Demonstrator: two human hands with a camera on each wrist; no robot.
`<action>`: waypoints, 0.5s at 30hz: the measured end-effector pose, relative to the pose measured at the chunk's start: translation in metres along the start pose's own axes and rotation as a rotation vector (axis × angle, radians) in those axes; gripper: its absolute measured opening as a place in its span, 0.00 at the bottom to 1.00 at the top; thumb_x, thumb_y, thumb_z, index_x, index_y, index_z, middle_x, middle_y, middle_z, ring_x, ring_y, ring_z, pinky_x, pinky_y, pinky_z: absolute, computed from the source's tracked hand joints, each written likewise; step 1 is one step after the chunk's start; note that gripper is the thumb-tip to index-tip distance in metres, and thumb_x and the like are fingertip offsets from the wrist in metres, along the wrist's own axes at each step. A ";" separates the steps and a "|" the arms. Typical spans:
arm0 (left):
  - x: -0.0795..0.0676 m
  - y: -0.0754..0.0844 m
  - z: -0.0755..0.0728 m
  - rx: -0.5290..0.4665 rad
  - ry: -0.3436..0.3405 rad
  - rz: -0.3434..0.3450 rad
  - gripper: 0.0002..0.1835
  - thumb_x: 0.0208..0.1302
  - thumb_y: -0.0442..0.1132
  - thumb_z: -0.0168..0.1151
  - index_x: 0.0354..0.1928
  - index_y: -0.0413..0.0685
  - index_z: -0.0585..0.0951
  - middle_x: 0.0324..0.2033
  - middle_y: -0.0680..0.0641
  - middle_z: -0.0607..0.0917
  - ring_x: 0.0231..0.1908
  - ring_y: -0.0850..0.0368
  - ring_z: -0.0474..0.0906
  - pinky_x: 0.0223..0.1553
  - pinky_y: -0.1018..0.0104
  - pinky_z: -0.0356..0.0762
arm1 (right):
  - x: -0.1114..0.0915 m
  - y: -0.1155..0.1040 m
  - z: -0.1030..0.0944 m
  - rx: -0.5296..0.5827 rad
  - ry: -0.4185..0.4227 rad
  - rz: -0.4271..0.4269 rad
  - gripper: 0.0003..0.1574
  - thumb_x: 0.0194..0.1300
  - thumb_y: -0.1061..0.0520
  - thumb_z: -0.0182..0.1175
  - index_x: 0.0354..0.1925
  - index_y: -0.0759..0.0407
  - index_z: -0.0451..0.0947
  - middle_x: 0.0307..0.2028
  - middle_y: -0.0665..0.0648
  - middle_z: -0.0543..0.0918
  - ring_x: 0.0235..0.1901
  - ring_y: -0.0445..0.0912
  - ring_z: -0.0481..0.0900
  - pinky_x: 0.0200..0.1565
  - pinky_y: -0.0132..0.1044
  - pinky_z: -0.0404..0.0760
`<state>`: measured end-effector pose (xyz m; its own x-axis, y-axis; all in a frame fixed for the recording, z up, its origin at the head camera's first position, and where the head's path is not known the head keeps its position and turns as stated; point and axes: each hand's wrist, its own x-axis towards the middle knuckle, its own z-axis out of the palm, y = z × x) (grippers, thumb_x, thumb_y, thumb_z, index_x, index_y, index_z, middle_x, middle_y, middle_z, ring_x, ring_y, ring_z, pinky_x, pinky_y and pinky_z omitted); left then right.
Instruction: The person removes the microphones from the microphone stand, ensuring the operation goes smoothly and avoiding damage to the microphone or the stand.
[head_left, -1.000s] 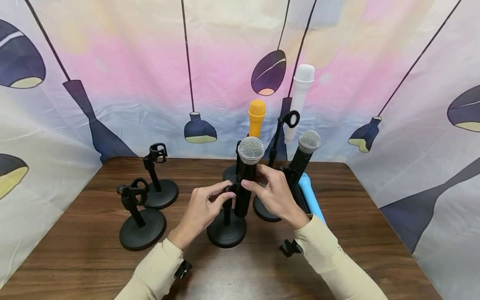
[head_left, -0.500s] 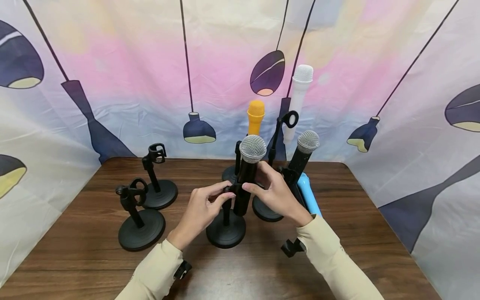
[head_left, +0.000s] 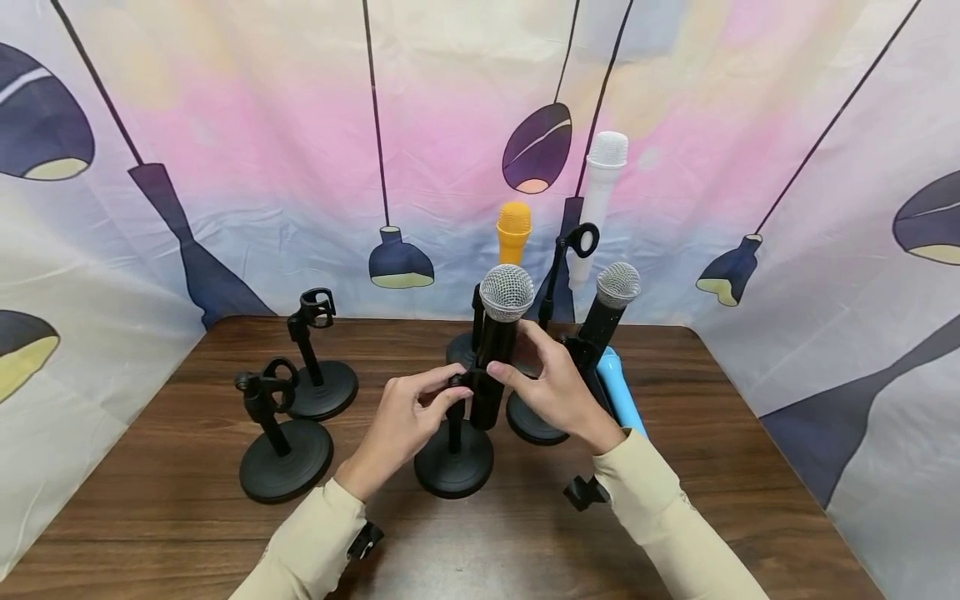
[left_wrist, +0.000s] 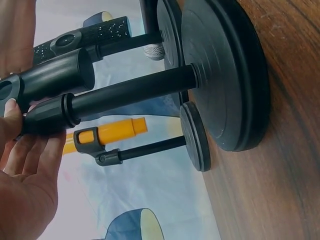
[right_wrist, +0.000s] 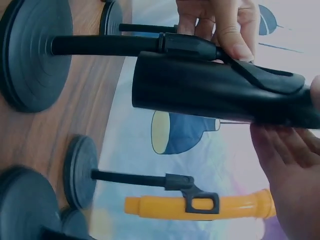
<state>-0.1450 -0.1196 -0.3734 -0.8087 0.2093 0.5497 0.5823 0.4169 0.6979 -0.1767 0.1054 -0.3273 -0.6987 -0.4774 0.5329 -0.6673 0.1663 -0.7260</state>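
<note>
In the head view a black microphone with a silver mesh head stands nearly upright in the clip of a small round-based stand. My right hand grips its body, thumb in front and fingers behind. With thumb and fingers my left hand pinches the top of the stand, just below the clip joint. The left wrist view shows those fingers round the stand's collar. In the right wrist view the clip lies against the microphone's body, which partly hides my right fingers.
Two black stands with bare clips, a rear one and a nearer one, are at left. Behind the hands stand a yellow microphone, a white microphone and another silver-headed microphone. A blue microphone slants at right.
The black microphone has risen slightly and shifted a little right, with my right hand following it. My left hand keeps its hold on the stand, whose base stays in place.
</note>
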 end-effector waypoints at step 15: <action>0.001 -0.001 0.001 0.012 0.009 0.005 0.18 0.68 0.42 0.67 0.58 0.47 0.85 0.40 0.52 0.90 0.27 0.61 0.83 0.32 0.66 0.80 | 0.000 0.000 0.001 -0.033 0.004 -0.010 0.30 0.72 0.63 0.63 0.68 0.66 0.67 0.58 0.63 0.79 0.55 0.51 0.82 0.55 0.40 0.80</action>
<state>-0.1463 -0.1192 -0.3738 -0.8053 0.2037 0.5568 0.5850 0.4262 0.6901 -0.1767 0.1045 -0.3281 -0.6928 -0.4756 0.5421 -0.6825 0.1894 -0.7059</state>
